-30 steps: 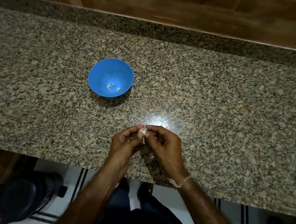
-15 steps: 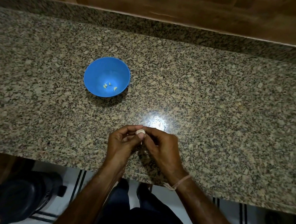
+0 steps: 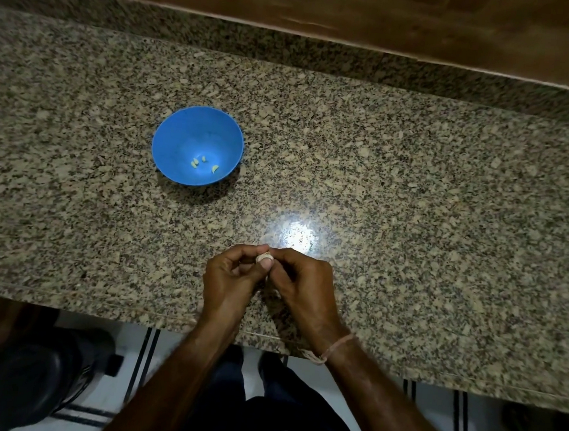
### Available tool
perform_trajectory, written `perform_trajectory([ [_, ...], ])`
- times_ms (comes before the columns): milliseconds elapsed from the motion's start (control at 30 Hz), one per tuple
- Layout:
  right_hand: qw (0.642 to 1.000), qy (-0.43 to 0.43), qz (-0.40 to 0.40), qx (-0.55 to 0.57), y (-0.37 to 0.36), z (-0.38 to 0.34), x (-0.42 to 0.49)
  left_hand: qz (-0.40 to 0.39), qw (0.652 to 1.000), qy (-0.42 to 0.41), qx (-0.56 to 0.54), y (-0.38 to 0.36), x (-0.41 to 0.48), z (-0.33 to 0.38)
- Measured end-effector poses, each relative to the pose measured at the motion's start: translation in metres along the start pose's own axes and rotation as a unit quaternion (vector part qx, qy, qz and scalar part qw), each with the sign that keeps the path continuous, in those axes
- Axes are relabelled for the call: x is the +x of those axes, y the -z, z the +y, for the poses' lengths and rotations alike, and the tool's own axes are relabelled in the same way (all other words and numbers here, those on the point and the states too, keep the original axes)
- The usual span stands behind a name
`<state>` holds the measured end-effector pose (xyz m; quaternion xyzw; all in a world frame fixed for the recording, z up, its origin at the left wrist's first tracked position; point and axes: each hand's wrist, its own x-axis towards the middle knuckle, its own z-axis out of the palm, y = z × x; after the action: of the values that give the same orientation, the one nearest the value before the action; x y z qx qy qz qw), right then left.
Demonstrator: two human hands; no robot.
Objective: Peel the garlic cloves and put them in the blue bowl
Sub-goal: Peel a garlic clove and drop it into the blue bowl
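Observation:
A blue bowl [image 3: 181,134] stands on the granite counter, left of centre, with a few small pale peeled cloves [image 3: 203,164] in its bottom. Near the counter's front edge my left hand [image 3: 230,279] and my right hand [image 3: 305,284] meet, fingertips together. Between them they pinch a small whitish garlic clove [image 3: 264,257], most of it hidden by my fingers and left thumb. A thin strip of skin seems to hang below the clove between my hands.
The speckled granite counter [image 3: 412,190] runs across the view, with a raised back ledge and wood panelling behind. A bright light reflection lies just beyond my hands. Below the front edge are a tiled floor and a dark round object [image 3: 36,379] at lower left.
My hands have closed more tightly around the clove and shifted slightly; less of the clove shows than a second ago. The bowl stays put.

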<state>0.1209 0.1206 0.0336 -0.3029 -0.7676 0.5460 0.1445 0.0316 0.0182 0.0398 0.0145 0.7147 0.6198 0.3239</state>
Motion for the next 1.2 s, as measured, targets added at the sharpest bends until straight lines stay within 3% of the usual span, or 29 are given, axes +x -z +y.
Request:
perform_trajectory([
  [300, 0.996, 0.043, -0.040, -0.066, -0.007, 0.007, 0.003, 0.019, 0.992, 0.097, -0.076, 0.003, 0.008, -0.013],
  [567, 0.998, 0.011, -0.051, -0.023, -0.004, 0.001, 0.008, -0.044, 0.988, 0.123, -0.078, 0.021, 0.017, -0.008],
  [1200, 0.997, -0.059, 0.027, -0.036, -0.047, -0.005, 0.006, -0.108, 0.988, 0.100, -0.036, 0.051, 0.038, -0.009],
])
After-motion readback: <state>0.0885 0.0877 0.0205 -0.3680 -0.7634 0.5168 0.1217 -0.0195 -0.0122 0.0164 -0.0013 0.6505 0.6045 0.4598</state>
